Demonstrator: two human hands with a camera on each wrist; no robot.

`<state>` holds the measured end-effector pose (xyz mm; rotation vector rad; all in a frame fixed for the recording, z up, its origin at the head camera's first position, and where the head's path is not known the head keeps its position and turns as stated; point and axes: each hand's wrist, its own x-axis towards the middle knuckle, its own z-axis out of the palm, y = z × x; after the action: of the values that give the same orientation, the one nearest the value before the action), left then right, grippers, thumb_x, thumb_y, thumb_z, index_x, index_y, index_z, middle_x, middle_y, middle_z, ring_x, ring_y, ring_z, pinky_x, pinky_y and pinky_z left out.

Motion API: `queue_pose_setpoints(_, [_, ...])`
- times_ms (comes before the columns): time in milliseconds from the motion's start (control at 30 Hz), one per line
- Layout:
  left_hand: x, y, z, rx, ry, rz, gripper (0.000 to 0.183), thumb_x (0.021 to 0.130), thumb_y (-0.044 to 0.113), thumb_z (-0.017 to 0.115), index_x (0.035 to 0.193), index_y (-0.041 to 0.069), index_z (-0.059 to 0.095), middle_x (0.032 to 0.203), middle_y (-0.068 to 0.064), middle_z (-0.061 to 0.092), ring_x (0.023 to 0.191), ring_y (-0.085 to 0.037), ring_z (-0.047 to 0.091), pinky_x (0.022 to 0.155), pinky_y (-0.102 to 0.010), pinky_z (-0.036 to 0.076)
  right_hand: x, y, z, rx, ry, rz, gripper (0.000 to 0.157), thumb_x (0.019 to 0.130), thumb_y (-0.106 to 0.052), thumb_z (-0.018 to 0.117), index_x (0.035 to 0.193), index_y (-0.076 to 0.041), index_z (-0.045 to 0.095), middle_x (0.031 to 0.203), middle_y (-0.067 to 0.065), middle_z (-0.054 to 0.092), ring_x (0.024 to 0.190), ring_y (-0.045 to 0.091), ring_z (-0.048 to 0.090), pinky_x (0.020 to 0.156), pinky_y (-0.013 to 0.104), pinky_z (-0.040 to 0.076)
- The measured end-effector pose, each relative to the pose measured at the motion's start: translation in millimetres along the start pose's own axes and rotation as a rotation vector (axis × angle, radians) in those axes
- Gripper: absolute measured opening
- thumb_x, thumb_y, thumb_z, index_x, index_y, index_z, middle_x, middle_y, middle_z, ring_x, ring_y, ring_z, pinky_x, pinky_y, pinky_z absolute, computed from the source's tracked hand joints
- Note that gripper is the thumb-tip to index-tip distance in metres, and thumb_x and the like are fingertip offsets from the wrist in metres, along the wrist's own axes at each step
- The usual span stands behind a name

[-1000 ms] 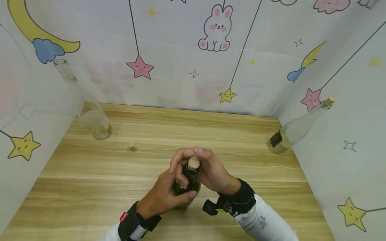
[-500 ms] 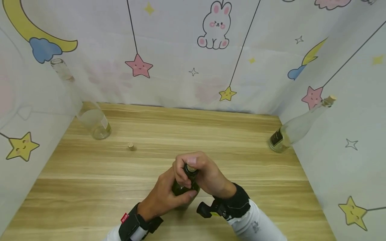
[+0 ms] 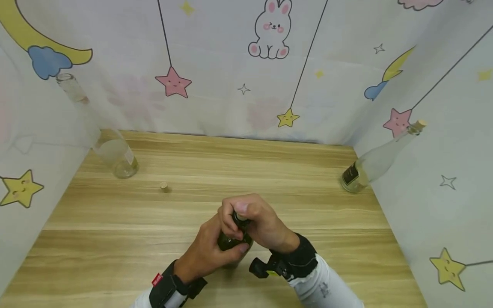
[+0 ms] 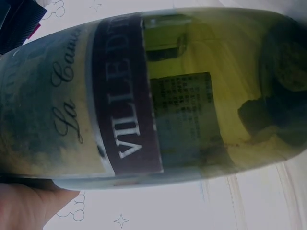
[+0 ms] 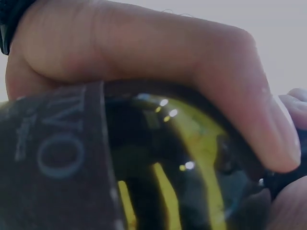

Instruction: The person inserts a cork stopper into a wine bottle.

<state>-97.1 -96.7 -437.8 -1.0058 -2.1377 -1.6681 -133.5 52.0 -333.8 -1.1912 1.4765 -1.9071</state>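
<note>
The green bottle (image 3: 228, 243) was held in the lower middle of the frame, its long axis looking near upright, neck uppermost. The left grip (image 3: 212, 249) was clamped round its body; the right grip (image 3: 271, 224), nearer the top, was clamped round the neck, thumb over its end. Open surface (image 3: 292, 171) separated it from the loose cork (image 3: 164, 187), mid-left, and the corked bottle (image 3: 375, 164), far right.

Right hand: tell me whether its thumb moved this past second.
Yes: against the loose cork, the thumb of the right hand has come nearer the person and slightly left, over the green bottle.
</note>
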Motion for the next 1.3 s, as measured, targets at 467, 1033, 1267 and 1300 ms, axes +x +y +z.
queue_pose_setpoints(467, [3.8,-0.5,4.6,0.015,0.001,0.003,0.045,0.095,0.045,0.061,0.118,0.006,0.056,0.111,-0.006,0.063,0.096,-0.015,0.062,0.084,-0.029,0.057,-4.2,-1.0,-4.3,-0.008,0.008,-0.034,0.057,0.099,-0.038,0.036,0.066,0.008,0.042,0.054,0.024,0.038,0.049,0.023,0.040,0.048,0.028,0.036])
queue_pose_setpoints(1033, [5.0,-1.4,9.8,0.003,0.071,0.032,0.042,0.090,0.037,0.070,0.112,0.002,0.060,0.102,-0.008,0.065,0.088,-0.016,0.064,0.080,-0.021,0.057,-20.4,13.2,6.3,-0.231,0.213,-0.084,0.031,0.095,-0.019,0.065,0.075,0.002,0.054,0.061,0.018,0.053,0.061,0.010,0.053,0.060,0.018,0.049])
queue_pose_setpoints(1267, [0.2,-2.1,6.6,0.034,0.074,-0.014,0.045,0.090,0.039,0.069,0.109,0.000,0.059,0.099,-0.009,0.065,0.087,-0.014,0.060,0.078,-0.020,0.052,-15.4,16.4,14.3,-0.318,0.314,-0.093,0.023,0.092,0.003,0.059,0.070,0.000,0.053,0.055,0.014,0.052,0.052,0.011,0.050,0.053,0.020,0.048])
queue_pose_setpoints(1300, [-0.2,-2.2,6.4,0.038,0.081,-0.017,0.047,0.090,0.041,0.068,0.108,-0.001,0.059,0.098,-0.010,0.065,0.087,-0.014,0.060,0.078,-0.020,0.051,-14.4,16.5,14.6,-0.322,0.318,-0.090,0.023,0.092,0.004,0.058,0.070,0.000,0.053,0.055,0.015,0.052,0.052,0.010,0.050,0.053,0.020,0.047])
